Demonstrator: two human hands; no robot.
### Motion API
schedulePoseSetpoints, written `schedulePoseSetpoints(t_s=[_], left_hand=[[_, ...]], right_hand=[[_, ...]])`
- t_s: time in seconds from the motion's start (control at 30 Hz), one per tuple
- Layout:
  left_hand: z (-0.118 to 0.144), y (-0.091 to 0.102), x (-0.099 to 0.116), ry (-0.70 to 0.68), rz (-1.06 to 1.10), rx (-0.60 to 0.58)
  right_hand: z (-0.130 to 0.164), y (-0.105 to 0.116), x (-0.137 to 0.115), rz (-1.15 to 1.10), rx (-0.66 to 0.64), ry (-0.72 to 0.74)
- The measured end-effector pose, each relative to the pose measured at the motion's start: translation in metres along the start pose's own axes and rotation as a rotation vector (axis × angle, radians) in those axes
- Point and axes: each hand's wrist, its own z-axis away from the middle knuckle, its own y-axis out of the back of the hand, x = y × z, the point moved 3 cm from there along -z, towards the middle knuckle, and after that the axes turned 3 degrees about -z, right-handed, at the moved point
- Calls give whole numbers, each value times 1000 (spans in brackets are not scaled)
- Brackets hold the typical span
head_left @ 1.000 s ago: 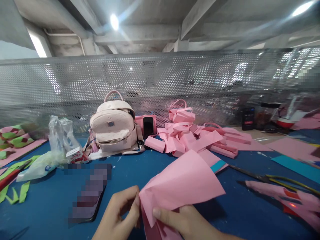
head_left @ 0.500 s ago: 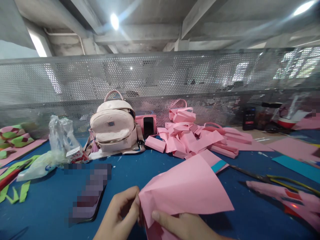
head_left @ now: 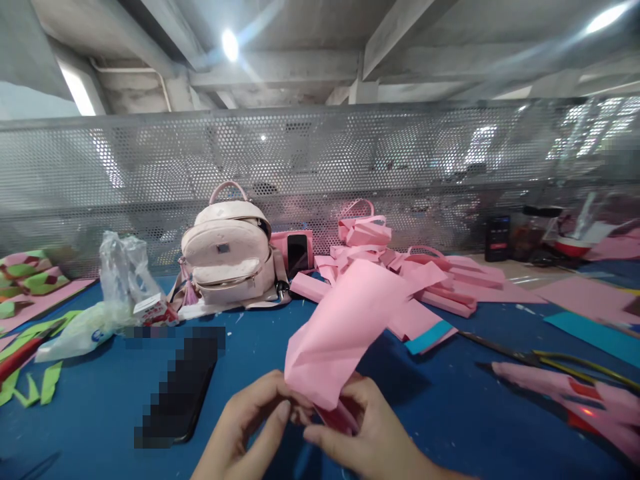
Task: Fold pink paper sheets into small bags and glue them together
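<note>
No legible writing anywhere. Left hand (head_left: pixel 250 430) and right hand (head_left: pixel 367 440) both pinch the lower end of a folded pink paper sheet (head_left: pixel 340 327), low centre over the blue table (head_left: pixel 100 400). Its long axis rises up-right, toward the pink strip pile (head_left: pixel 400 270). Backpack (head_left: pixel 227 253) behind-left, scissors (head_left: pixel 540 360) right.

A craft workshop, by the look of it: bare concrete ceiling (head_left: pixel 300 40) with strip lights, perforated metal screen (head_left: pixel 350 153) along the back of a blue counter (head_left: pixel 100 400). Strewn with a heap of folded pink paper (head_left: pixel 395 267), green offcuts (head_left: pixel 35 383), scissors (head_left: pixel 550 360), loose coloured sheets (head_left: pixel 590 297). Backpack (head_left: pixel 227 250) parked among them.
</note>
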Motion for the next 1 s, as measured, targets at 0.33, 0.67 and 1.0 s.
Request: schedulePoseSetpoints(t_s=[0.33, 0.67, 1.0], left_hand=[[-3, 19, 17, -296, -411, 79], [-4, 25, 34, -813, -848, 117], [-2, 25, 26, -987, -1084, 216]], right_hand=[[-10, 14, -25, 247, 89, 122], [-9, 9, -34, 397, -140, 286], [-11, 17, -42, 754, -201, 497]])
